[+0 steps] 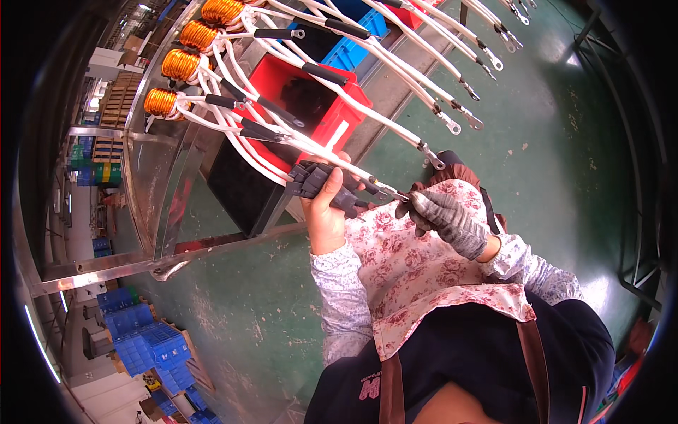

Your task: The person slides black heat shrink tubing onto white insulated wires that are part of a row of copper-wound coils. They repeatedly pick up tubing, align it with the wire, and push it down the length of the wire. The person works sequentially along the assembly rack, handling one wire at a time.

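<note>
At the left edge of the work, four orange wire coils [161,103] stand in a slanting row, shiny and tightly wound, with white leads coming out of them. Blue crates [152,346] are stacked lower down, beyond a metal rail [106,276]. Rightward, several leads carry black sleeves [260,131], smooth and matt, some with a silver ring end just past them. Below these leads sit a black box [240,185] and a red bin [351,116] with a dark inside; a blue bin [364,44] is farther back.

Near the middle, the left hand [327,201] has its thumb raised and its fingers curled around a bunch of dark pieces [309,179], short and ridged side by side. Passing along this hand is the white cable [359,172], round, plain and fairly straight, slanting down to the right from the coil side. Its far end, between the two hands, turns dark and then metallic; the exact shape of the tip is too small to tell.

Just right of it, the right hand [441,215], in a grey glove with darker fingertips, pinches that tip between thumb and finger, the other fingers bent beneath. Behind both hands hangs a flowered apron [406,258]. Farther up and right, more silver ring ends [453,128] stick out on white leads above the green floor [544,141].
</note>
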